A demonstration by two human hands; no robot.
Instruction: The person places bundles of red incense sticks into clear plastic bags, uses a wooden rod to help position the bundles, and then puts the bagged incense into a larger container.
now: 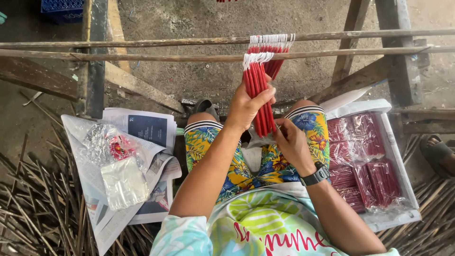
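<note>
Nearest, the right hand (290, 142) pinches the lower ends of a bunch of red candles (259, 95), while the left hand (246, 106) is closed around the bunch's middle. To the right lies a white tray (403, 175) of bagged red candle packs (362, 161); to the left, one stack of clear bags (124, 182) on newspaper (142, 128). Beyond, the candles hang by white wicks from two wooden rails (142, 50)

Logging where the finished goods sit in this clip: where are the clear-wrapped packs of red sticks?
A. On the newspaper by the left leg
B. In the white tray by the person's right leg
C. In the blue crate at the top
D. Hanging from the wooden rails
B: the wrapped packs lie in the white tray on the person's right, while the newspaper holds only clear bags, and the left hand grips loose red sticks hanging from the rail.
</note>
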